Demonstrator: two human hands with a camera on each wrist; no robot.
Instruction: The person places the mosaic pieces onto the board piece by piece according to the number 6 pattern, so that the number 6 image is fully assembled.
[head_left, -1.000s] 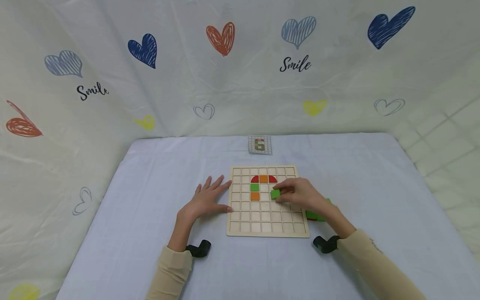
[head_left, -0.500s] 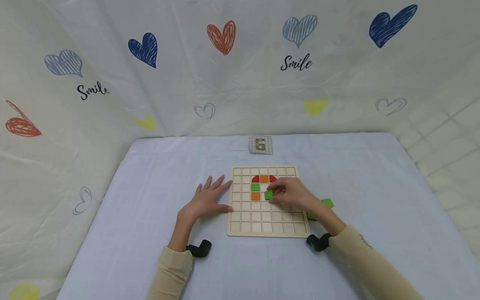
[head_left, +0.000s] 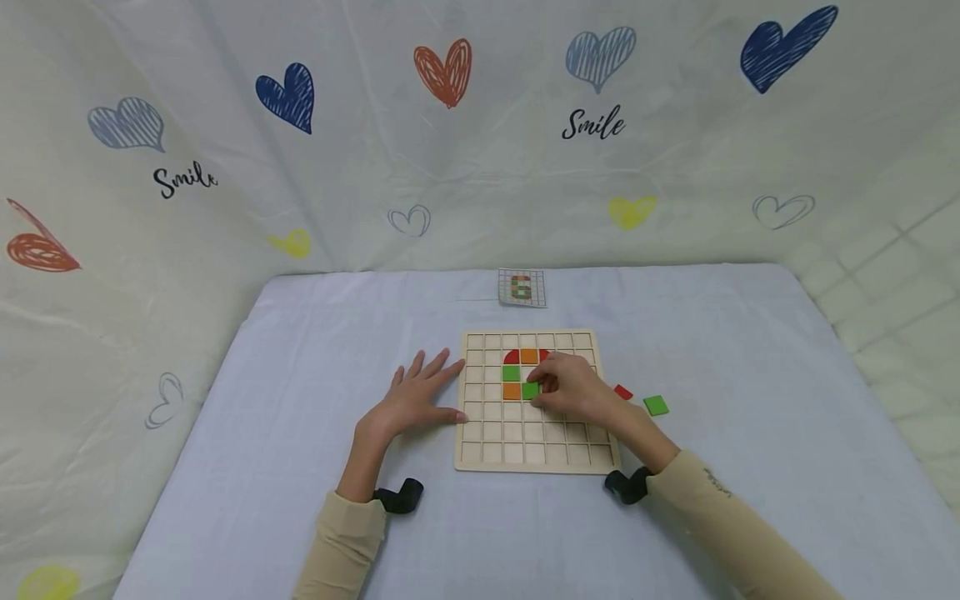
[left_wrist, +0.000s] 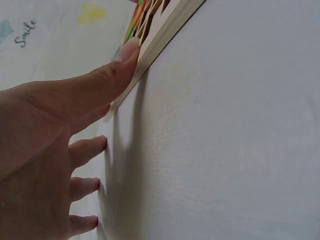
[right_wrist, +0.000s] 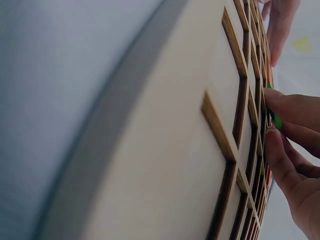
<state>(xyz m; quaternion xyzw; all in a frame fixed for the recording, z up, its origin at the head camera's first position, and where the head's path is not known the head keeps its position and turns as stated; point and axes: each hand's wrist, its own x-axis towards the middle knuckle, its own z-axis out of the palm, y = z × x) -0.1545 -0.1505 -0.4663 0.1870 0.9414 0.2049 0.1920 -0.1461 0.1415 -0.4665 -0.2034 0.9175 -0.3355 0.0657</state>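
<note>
A wooden grid board (head_left: 495,457) lies on the white-covered table. My right hand (head_left: 573,390) pinches a green square tile (head_left: 530,391) at the board's grid, just right of an orange tile (head_left: 512,391). Above them are a green tile (head_left: 511,373), a red rounded tile (head_left: 512,357), another orange tile (head_left: 528,356) and a red tile partly behind my fingers. In the right wrist view the green tile (right_wrist: 277,121) shows between thumb and fingers. With fingers spread, my left hand (head_left: 412,404) touches the board's left edge; its thumb presses the rim in the left wrist view.
Behind the board lies a small card (head_left: 522,288) with a gridded coloured pattern. Right of the board are a loose green tile (head_left: 656,406) and a red piece (head_left: 623,392), near my right forearm. A white cloth with printed hearts hangs behind the table.
My right hand has moved left with the green tile, which now lies beside the lower orange tile. More of the loose pieces on the right shows. My left hand has stayed put.
</note>
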